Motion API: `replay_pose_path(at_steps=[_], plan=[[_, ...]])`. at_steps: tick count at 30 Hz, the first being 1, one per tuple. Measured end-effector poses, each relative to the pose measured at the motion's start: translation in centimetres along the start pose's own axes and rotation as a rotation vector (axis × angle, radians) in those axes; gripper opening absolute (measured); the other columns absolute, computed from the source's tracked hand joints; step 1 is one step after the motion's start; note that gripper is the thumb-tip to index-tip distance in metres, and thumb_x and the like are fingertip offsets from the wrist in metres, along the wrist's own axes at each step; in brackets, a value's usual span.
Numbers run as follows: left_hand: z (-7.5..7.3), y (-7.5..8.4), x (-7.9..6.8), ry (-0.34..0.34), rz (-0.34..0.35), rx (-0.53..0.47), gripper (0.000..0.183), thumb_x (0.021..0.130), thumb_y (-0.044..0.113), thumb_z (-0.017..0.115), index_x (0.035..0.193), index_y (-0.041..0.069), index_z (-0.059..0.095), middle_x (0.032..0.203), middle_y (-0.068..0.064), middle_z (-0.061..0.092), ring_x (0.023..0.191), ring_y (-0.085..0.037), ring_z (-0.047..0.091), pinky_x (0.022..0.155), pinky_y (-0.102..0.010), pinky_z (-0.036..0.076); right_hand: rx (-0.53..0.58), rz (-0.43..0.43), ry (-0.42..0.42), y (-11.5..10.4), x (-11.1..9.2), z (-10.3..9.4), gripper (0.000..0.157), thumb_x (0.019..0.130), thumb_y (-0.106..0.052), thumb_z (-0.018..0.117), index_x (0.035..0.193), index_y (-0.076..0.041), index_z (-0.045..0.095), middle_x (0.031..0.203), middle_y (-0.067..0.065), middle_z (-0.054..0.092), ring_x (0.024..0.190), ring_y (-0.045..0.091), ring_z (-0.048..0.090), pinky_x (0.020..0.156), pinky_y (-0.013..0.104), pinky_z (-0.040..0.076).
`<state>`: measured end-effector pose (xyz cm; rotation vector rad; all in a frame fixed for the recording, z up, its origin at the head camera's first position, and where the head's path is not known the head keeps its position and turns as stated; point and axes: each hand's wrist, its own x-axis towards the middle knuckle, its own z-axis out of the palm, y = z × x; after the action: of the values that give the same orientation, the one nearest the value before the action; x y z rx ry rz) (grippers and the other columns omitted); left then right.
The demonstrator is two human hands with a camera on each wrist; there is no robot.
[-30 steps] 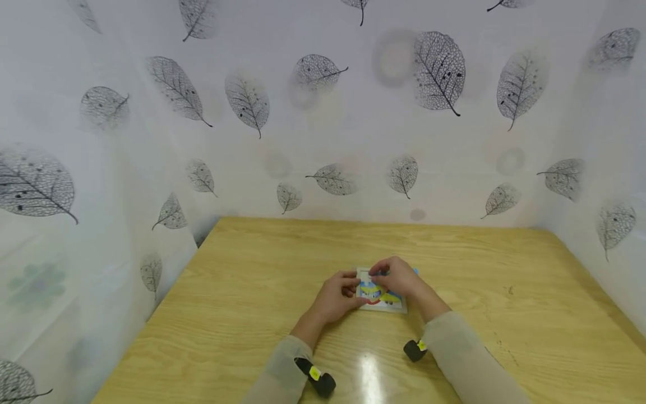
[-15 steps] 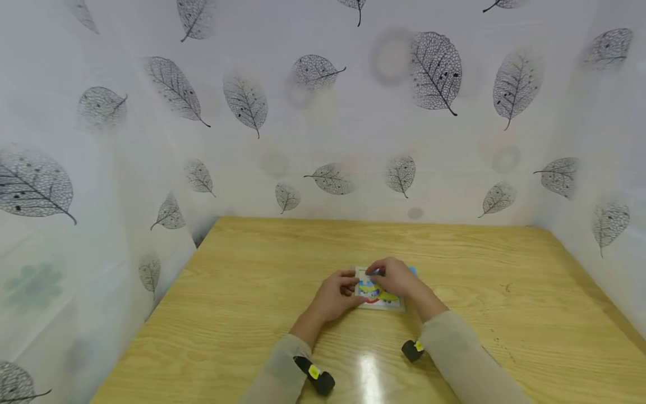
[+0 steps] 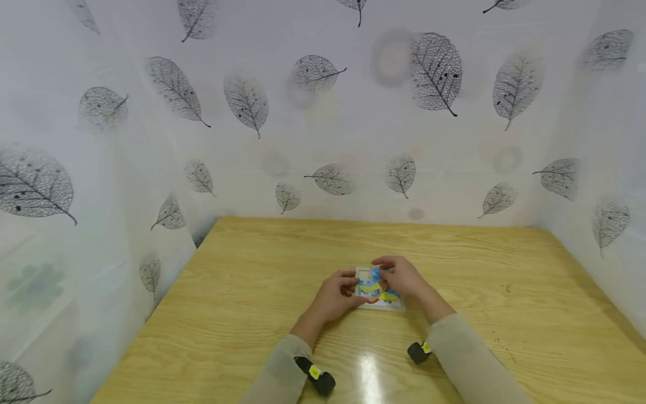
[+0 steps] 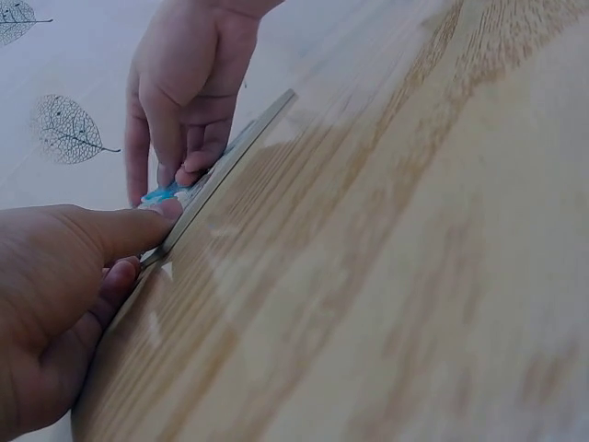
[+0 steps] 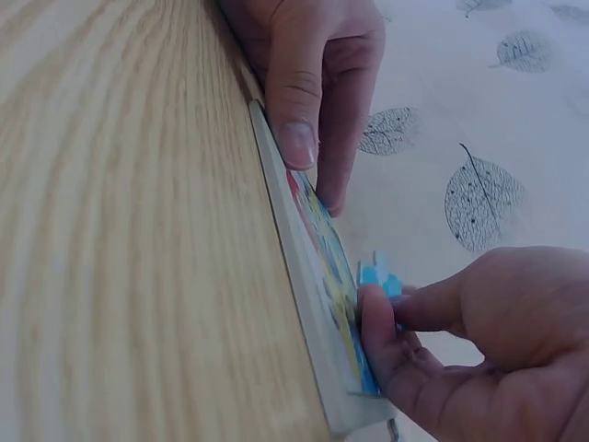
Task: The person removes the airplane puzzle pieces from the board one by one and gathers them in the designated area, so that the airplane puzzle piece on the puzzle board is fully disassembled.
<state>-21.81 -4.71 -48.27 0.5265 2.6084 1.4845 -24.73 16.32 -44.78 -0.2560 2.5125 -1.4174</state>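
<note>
A small jigsaw puzzle board (image 3: 383, 308) with a pale frame and a blue, yellow and red picture lies on the table between both hands. At its left edge, my left hand (image 3: 333, 297) holds the frame, thumb on top in the left wrist view. My right hand (image 3: 405, 279) is over the upper right part of the board. In the right wrist view, the thumb and finger of that hand pinch a light blue puzzle piece (image 5: 375, 276) tilted up from the picture. A pale gap (image 3: 364, 273) shows at the board's upper left. My right hand hides the board's right side.
The wooden table (image 3: 262, 269) surrounds the board. A white leaf-patterned curtain (image 3: 343, 134) rises behind the table and along its sides. Black wrist cameras hang from both sleeves, the left one (image 3: 323, 382) and the right one (image 3: 418, 353) close above the tabletop.
My right hand has shifted slightly right, showing more blue picture near the board's top. My left hand has stayed on the frame's left edge.
</note>
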Motion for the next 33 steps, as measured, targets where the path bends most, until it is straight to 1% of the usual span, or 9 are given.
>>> replay_pose_path(at_steps=[1, 3, 6, 10, 12, 18, 22, 26, 33], plan=[[0.0, -0.1, 0.0, 0.003, -0.002, 0.0, 0.051, 0.084, 0.023, 0.082, 0.127, -0.001, 0.067, 0.139, -0.009, 0.057, 0.095, -0.012, 0.061, 0.082, -0.023, 0.053, 0.044, 0.009, 0.002, 0.1, -0.1, -0.1, 0.03, 0.102, 0.0, 0.049, 0.128, 0.009, 0.059, 0.099, 0.02, 0.066, 0.071, 0.014, 0.062, 0.065, 0.027, 0.055], [0.1, -0.2, 0.1, 0.006, -0.008, -0.001, 0.051, 0.084, 0.023, 0.082, 0.126, -0.001, 0.067, 0.139, -0.009, 0.057, 0.095, -0.011, 0.06, 0.083, -0.023, 0.053, 0.098, 0.031, 0.026, 0.4, -0.2, -0.2, 0.029, 0.102, 0.001, 0.05, 0.127, 0.011, 0.059, 0.103, 0.018, 0.066, 0.073, 0.012, 0.064, 0.067, 0.025, 0.056], [0.1, -0.3, 0.1, 0.009, -0.01, -0.006, 0.05, 0.084, 0.022, 0.082, 0.126, -0.001, 0.067, 0.14, -0.009, 0.057, 0.095, -0.011, 0.06, 0.083, -0.024, 0.053, 0.115, 0.016, 0.026, 0.6, -0.3, -0.3, 0.027, 0.101, 0.001, 0.051, 0.124, 0.012, 0.06, 0.105, 0.021, 0.067, 0.075, 0.011, 0.066, 0.069, 0.025, 0.057], [0.0, -0.2, 0.1, 0.006, -0.003, -0.009, 0.05, 0.084, 0.021, 0.082, 0.125, -0.002, 0.067, 0.139, -0.01, 0.057, 0.095, -0.012, 0.06, 0.083, -0.025, 0.053, 0.142, -0.005, 0.025, 1.0, -0.5, -0.4, 0.027, 0.101, 0.001, 0.052, 0.125, 0.011, 0.061, 0.107, 0.022, 0.067, 0.078, 0.013, 0.068, 0.07, 0.025, 0.058], [0.0, -0.2, 0.1, 0.005, 0.002, -0.006, 0.051, 0.083, 0.022, 0.083, 0.125, -0.002, 0.067, 0.138, -0.01, 0.058, 0.094, -0.012, 0.06, 0.082, -0.023, 0.053, 0.181, -0.002, 0.025, 1.3, -0.6, -0.5, 0.028, 0.101, 0.0, 0.053, 0.126, 0.01, 0.061, 0.106, 0.022, 0.066, 0.079, 0.014, 0.069, 0.07, 0.026, 0.059], [-0.1, -0.1, 0.1, 0.014, 0.009, -0.006, 0.051, 0.083, 0.022, 0.083, 0.125, -0.002, 0.067, 0.137, -0.011, 0.058, 0.094, -0.013, 0.06, 0.081, -0.024, 0.052, 0.299, 0.035, 0.007, 2.1, -0.8, -1.2, 0.031, 0.101, -0.006, 0.056, 0.129, 0.008, 0.059, 0.102, 0.015, 0.067, 0.08, 0.016, 0.069, 0.07, 0.028, 0.06], [-0.3, 0.1, 0.0, 0.012, 0.0, -0.011, 0.05, 0.084, 0.02, 0.082, 0.126, -0.002, 0.067, 0.14, -0.011, 0.056, 0.095, -0.014, 0.059, 0.081, -0.024, 0.052, 0.298, 0.028, -0.011, 2.4, -1.0, -2.4, 0.034, 0.102, -0.01, 0.056, 0.13, 0.009, 0.058, 0.107, 0.017, 0.068, 0.083, 0.018, 0.069, 0.073, 0.028, 0.06], [-0.3, 0.2, 0.0, 0.006, -0.004, -0.006, 0.049, 0.084, 0.019, 0.082, 0.126, -0.001, 0.067, 0.141, -0.011, 0.055, 0.096, -0.013, 0.058, 0.081, -0.023, 0.051, 0.292, 0.009, -0.026, 2.6, -1.4, -3.7, 0.037, 0.103, -0.011, 0.054, 0.132, 0.013, 0.054, 0.111, 0.02, 0.068, 0.085, 0.018, 0.071, 0.073, 0.028, 0.06], [-0.3, 0.2, -0.2, 0.0, 0.006, -0.001, 0.05, 0.084, 0.019, 0.082, 0.127, -0.002, 0.066, 0.143, -0.01, 0.055, 0.095, -0.012, 0.057, 0.081, -0.022, 0.05, 0.355, 0.042, -0.005, 3.6, -1.7, -5.2, 0.04, 0.103, -0.01, 0.053, 0.135, 0.015, 0.05, 0.112, 0.013, 0.067, 0.088, 0.014, 0.07, 0.08, 0.03, 0.06]])
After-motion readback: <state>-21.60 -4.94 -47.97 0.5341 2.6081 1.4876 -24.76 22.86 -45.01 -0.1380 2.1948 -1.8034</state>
